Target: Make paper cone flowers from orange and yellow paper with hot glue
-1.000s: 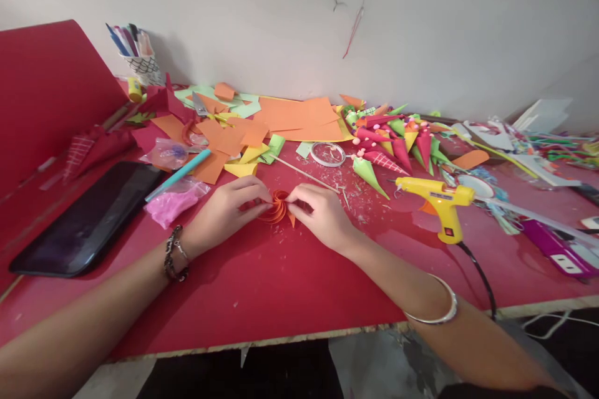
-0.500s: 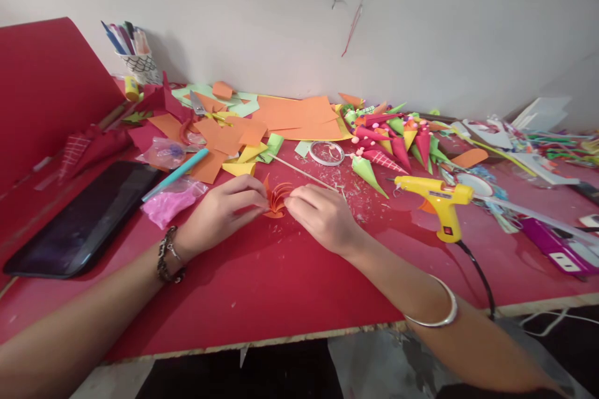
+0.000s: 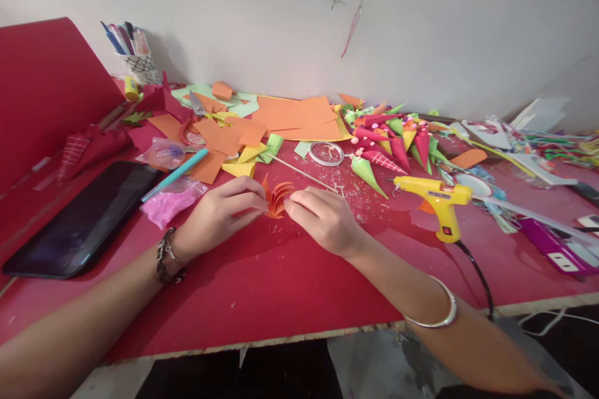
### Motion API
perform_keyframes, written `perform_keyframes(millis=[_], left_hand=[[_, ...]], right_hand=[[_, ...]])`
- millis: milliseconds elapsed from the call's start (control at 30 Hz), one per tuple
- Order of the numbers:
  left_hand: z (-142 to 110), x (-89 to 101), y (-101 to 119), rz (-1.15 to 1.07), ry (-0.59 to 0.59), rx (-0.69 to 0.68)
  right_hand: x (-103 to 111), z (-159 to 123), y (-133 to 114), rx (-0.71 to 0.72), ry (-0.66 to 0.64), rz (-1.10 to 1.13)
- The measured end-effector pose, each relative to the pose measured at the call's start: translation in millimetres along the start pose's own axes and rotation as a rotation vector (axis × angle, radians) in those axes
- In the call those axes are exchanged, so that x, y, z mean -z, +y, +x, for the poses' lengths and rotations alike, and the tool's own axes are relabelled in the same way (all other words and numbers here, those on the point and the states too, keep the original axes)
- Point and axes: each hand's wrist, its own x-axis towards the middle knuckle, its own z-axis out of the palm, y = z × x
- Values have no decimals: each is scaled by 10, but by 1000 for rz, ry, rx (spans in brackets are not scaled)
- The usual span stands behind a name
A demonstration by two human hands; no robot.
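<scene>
Between my hands is a small piece of orange paper (image 3: 277, 201), cut into thin strips that curl and fan upward. My left hand (image 3: 231, 209) pinches its left side between thumb and fingers. On the opposite edge, my right hand (image 3: 322, 215) is closed in a pinch as well. My fingertips cover both ends of the paper. A thin wooden stick (image 3: 304, 173) lies just beyond my hands, near a roll of white tape (image 3: 326, 153). To the left, a bag of pink material (image 3: 169, 202) sits near my left wrist.
A yellow glue gun (image 3: 437, 199) with a black cord lies at right, by a purple power strip (image 3: 555, 246). A dark tablet (image 3: 79, 218) lies at left. Behind are orange paper sheets (image 3: 297, 117), scissors (image 3: 199, 105), colourful paper cones (image 3: 397, 137) and a pen cup (image 3: 140, 67).
Both hands stay almost in place, still gripping the orange paper. Its curled strips look slightly more spread and turned. Nothing else on the table has moved.
</scene>
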Motion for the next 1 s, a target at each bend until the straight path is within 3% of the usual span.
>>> perform_keyframes(millis=[233, 767, 1000], left_hand=[[-2, 0, 14, -2, 14, -46], [5, -8, 1, 37, -18, -18], [7, -53, -59, 30, -96, 52]], right_hand=[[-6, 1, -6, 41, 28, -92], [-17, 20, -24, -27, -35, -10], [-79, 17, 14, -152, -54, 123]])
